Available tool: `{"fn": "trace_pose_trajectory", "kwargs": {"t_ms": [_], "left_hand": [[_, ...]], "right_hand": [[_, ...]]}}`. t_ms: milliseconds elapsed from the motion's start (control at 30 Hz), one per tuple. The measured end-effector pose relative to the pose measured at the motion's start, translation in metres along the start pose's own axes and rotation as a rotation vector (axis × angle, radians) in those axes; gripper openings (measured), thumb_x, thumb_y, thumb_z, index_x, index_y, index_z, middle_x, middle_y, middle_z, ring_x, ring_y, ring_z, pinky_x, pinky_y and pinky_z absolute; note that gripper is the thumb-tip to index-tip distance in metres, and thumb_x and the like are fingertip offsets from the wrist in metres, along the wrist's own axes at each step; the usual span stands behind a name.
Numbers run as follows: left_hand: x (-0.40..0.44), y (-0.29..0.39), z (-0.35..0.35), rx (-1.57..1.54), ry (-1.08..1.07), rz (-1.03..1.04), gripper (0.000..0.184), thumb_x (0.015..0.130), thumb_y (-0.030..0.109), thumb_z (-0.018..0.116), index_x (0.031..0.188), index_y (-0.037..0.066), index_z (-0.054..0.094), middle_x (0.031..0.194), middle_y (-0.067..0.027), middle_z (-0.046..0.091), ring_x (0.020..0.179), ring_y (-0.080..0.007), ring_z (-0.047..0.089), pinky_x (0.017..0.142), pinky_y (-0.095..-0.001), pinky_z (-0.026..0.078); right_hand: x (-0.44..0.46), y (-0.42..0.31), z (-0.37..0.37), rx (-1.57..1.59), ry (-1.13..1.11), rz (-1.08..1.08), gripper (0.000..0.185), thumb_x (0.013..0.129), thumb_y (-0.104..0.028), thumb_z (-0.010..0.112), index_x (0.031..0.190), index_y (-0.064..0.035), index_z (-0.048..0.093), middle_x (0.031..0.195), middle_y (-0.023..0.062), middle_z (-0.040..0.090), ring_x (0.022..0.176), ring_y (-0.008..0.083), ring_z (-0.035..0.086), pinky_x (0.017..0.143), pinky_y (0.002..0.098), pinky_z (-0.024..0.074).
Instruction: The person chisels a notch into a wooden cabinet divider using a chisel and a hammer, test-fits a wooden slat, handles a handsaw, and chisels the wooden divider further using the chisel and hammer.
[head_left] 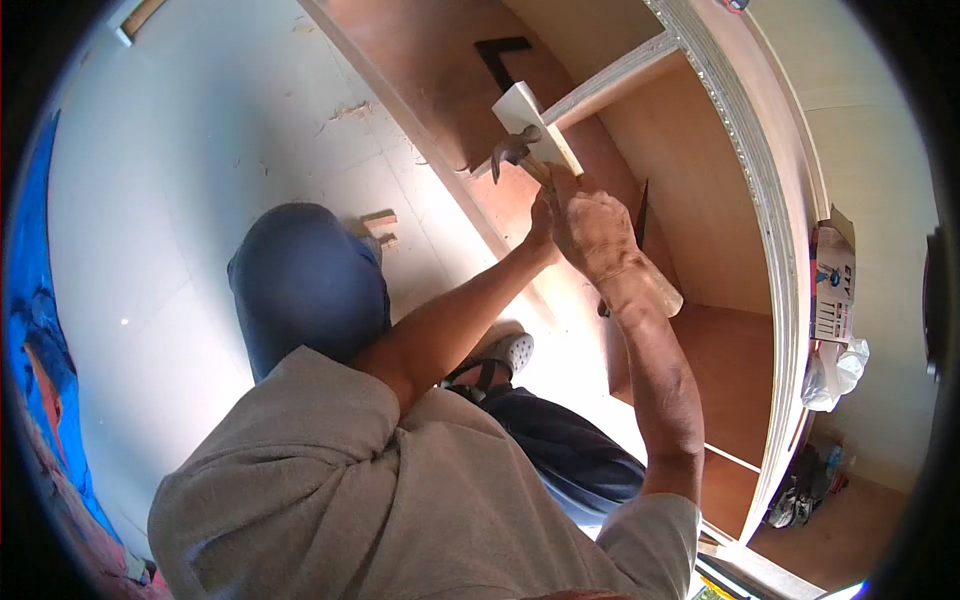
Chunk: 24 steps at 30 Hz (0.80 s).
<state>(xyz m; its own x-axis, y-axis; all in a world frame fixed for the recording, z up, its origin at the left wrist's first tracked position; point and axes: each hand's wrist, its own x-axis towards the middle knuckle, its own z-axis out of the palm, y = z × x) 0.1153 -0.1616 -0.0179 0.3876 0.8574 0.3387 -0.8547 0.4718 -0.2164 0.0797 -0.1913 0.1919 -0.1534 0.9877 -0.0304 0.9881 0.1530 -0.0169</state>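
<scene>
A claw hammer [516, 150] with a wooden handle is in my right hand [598, 235], whose fingers wrap round the handle. The handle's end sticks out past the wrist, and the metal head is up by a small pale board [527, 115]. This board stands at the end of a cabinet divider [615, 80]. My left hand [543, 222] is close beside the right, its fingers closed near the hammer handle and the board's lower end. What those fingers hold is hidden behind the right hand and the handle.
The open wooden cabinet frame [745, 150] curves along the right. A black carpenter's square [495, 60] lies inside it. A cardboard box [832, 280] and plastic bag [836, 375] are at its outer side. Wood scraps [380, 225] lie on the floor by my knee; a blue tarp [35, 260] is far left.
</scene>
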Motion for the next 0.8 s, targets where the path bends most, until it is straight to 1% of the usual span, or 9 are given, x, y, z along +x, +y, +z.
{"fn": "trace_pose_trajectory", "kwargs": {"t_ms": [100,200,300,367,400,533,600,700,800], "left_hand": [[0.004,-0.004,-0.021,0.012,0.273,-0.132,0.034,0.106,0.047,0.048,0.113,0.016,0.058,0.1,0.0012,0.062,0.098,-0.0136,0.06,0.087,-0.034,0.05],[0.014,0.006,0.028,-0.713,-0.49,0.033,0.04,0.105,0.052,0.045,0.115,0.015,0.057,0.106,0.0011,0.061,0.103,-0.015,0.059,0.092,-0.0352,0.049],[0.01,0.007,0.021,0.46,0.59,-0.081,0.055,0.106,0.059,0.037,0.122,0.011,0.058,0.116,-0.0012,0.064,0.112,-0.0171,0.06,0.101,-0.0371,0.048],[0.004,0.002,-0.021,0.376,0.554,-0.047,0.058,0.108,0.058,0.033,0.126,0.01,0.059,0.119,-0.0029,0.065,0.115,-0.0171,0.06,0.103,-0.0343,0.046],[0.005,0.012,-0.022,0.006,0.17,-0.14,0.059,0.108,0.058,0.032,0.129,0.009,0.057,0.123,-0.004,0.064,0.118,-0.0169,0.058,0.105,-0.0337,0.045],[-0.001,0.005,-0.01,0.97,0.347,0.086,0.052,0.106,0.059,0.039,0.12,0.013,0.06,0.109,-0.0016,0.064,0.106,-0.0181,0.061,0.096,-0.0371,0.049],[0.0,0.002,-0.008,0.4,0.108,0.11,0.05,0.106,0.06,0.039,0.112,0.016,0.061,0.1,0.0008,0.062,0.096,-0.0174,0.061,0.088,-0.0379,0.051],[-0.001,0.03,-0.056,-0.111,-0.146,-0.287,0.044,0.107,0.057,0.039,0.1,0.018,0.059,0.088,0.0038,0.056,0.086,-0.0127,0.058,0.075,-0.0323,0.052],[-0.005,0.027,-0.059,-0.02,-0.058,-0.342,0.036,0.107,0.052,0.044,0.101,0.019,0.056,0.087,0.0054,0.052,0.083,-0.0079,0.055,0.071,-0.0279,0.049]], "right_hand": [[0.007,-0.005,0.017,-0.058,0.003,0.057,0.029,0.097,-0.021,0.059,0.122,-0.0066,0.055,0.097,0.0246,0.068,0.083,0.0426,0.07,0.07,0.0517,0.0576],[0.009,0.001,0.026,-0.093,0.063,0.015,0.027,0.098,-0.024,0.059,0.118,-0.0066,0.055,0.094,0.0253,0.069,0.081,0.0411,0.071,0.069,0.0515,0.0578],[0.016,0.01,-0.01,-0.069,-0.028,0.062,0.022,0.098,-0.024,0.059,0.103,-0.0032,0.058,0.086,0.0214,0.07,0.077,0.0395,0.072,0.067,0.0468,0.0603],[0.014,-0.002,-0.008,-0.171,-0.024,0.059,0.027,0.098,-0.026,0.058,0.117,-0.0056,0.055,0.084,0.023,0.07,0.075,0.0406,0.071,0.064,0.0492,0.0579],[0.009,-0.005,-0.008,-0.172,-0.023,0.059,0.027,0.098,-0.026,0.058,0.117,-0.0056,0.055,0.084,0.023,0.07,0.075,0.0406,0.071,0.064,0.0492,0.0579],[0.004,0.001,0.007,-0.058,0.016,-0.003,0.025,0.098,-0.021,0.056,0.116,-0.0036,0.055,0.088,0.0252,0.07,0.076,0.0407,0.071,0.065,0.0487,0.0582],[0.002,-0.006,0.024,-0.11,0.051,0.109,0.026,0.1,-0.019,0.053,0.116,0.0014,0.053,0.092,0.027,0.068,0.081,0.0419,0.07,0.069,0.049,0.0578],[-0.003,-0.018,0.017,-0.093,-0.069,0.06,0.047,0.103,-0.02,0.05,0.14,0.0073,0.041,0.091,0.0259,0.068,0.081,0.0387,0.071,0.07,0.0479,0.0578],[-0.011,-0.02,0.015,-0.117,-0.032,0.026,0.055,0.104,-0.021,0.049,0.149,0.0051,0.034,0.095,0.0254,0.068,0.082,0.04,0.07,0.071,0.0483,0.0579]]}}
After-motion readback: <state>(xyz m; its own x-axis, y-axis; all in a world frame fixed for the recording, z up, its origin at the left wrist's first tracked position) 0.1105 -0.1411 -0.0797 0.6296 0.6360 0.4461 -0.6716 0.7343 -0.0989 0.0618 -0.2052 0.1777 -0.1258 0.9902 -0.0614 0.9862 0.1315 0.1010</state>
